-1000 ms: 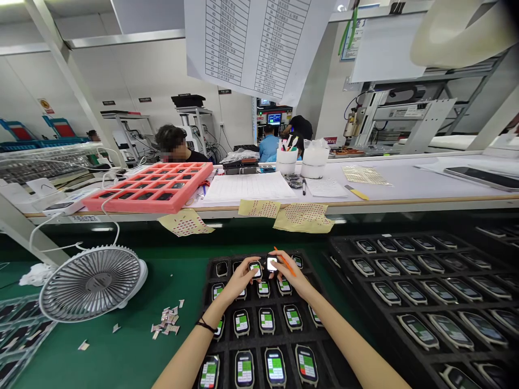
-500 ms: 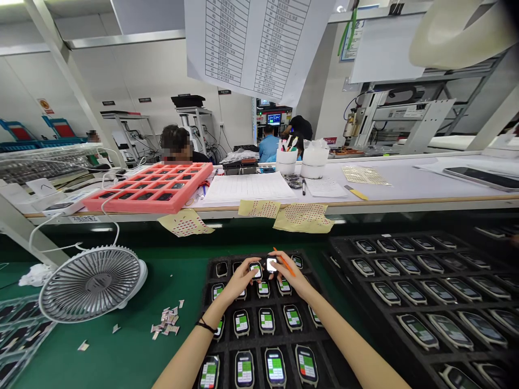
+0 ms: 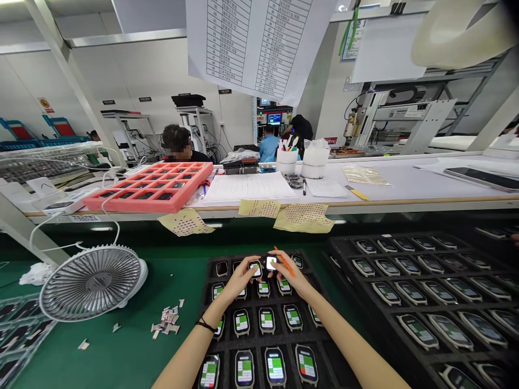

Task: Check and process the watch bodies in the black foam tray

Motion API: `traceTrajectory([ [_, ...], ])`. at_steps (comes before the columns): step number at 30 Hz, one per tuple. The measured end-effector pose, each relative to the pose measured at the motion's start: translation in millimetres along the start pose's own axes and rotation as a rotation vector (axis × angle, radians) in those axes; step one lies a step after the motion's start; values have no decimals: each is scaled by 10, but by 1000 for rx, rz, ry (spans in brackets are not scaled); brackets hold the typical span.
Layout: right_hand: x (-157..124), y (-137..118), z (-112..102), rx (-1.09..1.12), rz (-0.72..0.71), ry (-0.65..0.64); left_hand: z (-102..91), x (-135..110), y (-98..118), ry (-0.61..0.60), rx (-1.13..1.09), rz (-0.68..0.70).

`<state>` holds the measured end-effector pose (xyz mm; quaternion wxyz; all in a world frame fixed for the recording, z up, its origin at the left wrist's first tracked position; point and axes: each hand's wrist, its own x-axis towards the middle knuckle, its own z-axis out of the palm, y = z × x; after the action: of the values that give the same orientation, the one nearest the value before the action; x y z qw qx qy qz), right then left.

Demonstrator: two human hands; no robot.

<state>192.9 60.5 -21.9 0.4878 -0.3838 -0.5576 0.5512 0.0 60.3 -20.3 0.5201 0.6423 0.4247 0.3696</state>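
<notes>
A black tray (image 3: 251, 337) on the green mat holds several small watch-like devices with lit green and white screens. My left hand (image 3: 237, 282) rests on the far row, its fingers curled on a device with a green screen (image 3: 255, 268). My right hand (image 3: 288, 274) is closed on an orange stylus (image 3: 284, 261) and touches a device whose screen glows white (image 3: 271, 263). Both hands sit close together at the tray's far edge.
A second black tray (image 3: 409, 324) of devices lies to the right. A small white desk fan (image 3: 91, 282) and scraps of paper (image 3: 166, 322) lie to the left. A shelf behind carries a pink tray (image 3: 151, 189), papers and white cups (image 3: 286, 161). Other people work beyond it.
</notes>
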Motion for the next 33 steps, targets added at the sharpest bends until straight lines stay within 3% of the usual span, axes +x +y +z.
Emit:
traceTrajectory([
  [18, -1, 9, -37, -47, -24, 41, 9, -33, 118, 51, -15, -6],
  [33, 28, 26, -5, -28, -42, -21, 23, 11, 24, 33, -85, 40],
])
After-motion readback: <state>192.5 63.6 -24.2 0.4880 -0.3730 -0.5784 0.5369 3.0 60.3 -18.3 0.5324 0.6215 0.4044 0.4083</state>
